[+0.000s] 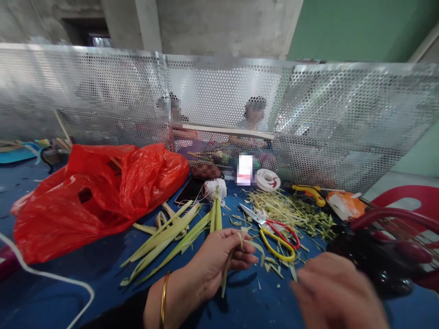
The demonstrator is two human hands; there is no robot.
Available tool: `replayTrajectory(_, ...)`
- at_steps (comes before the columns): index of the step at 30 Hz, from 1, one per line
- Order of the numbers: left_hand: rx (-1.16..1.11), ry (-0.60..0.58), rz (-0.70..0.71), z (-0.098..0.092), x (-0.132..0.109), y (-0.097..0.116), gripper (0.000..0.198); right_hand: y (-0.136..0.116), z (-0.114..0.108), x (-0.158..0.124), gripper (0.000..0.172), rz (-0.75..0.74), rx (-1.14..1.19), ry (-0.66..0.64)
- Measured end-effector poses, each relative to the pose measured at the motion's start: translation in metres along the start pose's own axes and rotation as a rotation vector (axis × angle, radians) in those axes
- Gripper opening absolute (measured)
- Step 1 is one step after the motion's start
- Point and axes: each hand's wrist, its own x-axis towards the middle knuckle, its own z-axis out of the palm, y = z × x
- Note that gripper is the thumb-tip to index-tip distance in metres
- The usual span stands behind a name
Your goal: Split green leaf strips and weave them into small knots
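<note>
My left hand (219, 260), with a gold bangle at the wrist, is closed on a thin pale leaf strip (224, 278); one end hangs below the fingers and part loops over them. Just behind this hand are narrow green-yellow leaves (215, 214); whether they touch it I cannot tell. More long pale-green husk-like leaves (164, 235) lie to its left. My right hand (338, 290) is lower right, smeared by motion, so its fingers and anything in them are unclear. Between and beyond the hands, scissors (279, 233) with one red and one yellow handle lie with blades apart.
A red plastic bag (103, 187) fills the left. Behind the leaves sit a white thread ball (215, 188), a dark phone (190, 191) and a white spool (268, 179). Plant scraps (274, 205) spread at right, near a black bag (373, 260). A perforated metal screen (219, 91) borders the back; people sit beyond.
</note>
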Motion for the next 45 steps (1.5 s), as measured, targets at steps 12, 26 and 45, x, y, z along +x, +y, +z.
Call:
replayTrajectory(12, -0.018, -0.068, 0.096, 0.003, 0.002, -0.028, 0.032, 0.001, 0.058, -0.008, 0.028, -0.413, -0.369, -0.160)
replayTrajectory(26, 0.108, -0.063, 0.100, 0.003, 0.004, -0.018, 0.037, 0.015, 0.047, 0.001, 0.008, 0.318, 0.156, 0.034)
replayTrajectory(45, 0.044, -0.105, 0.090, -0.001, 0.003, -0.018, 0.021, 0.023, 0.059, 0.002, 0.035, 1.243, 0.855, -0.167)
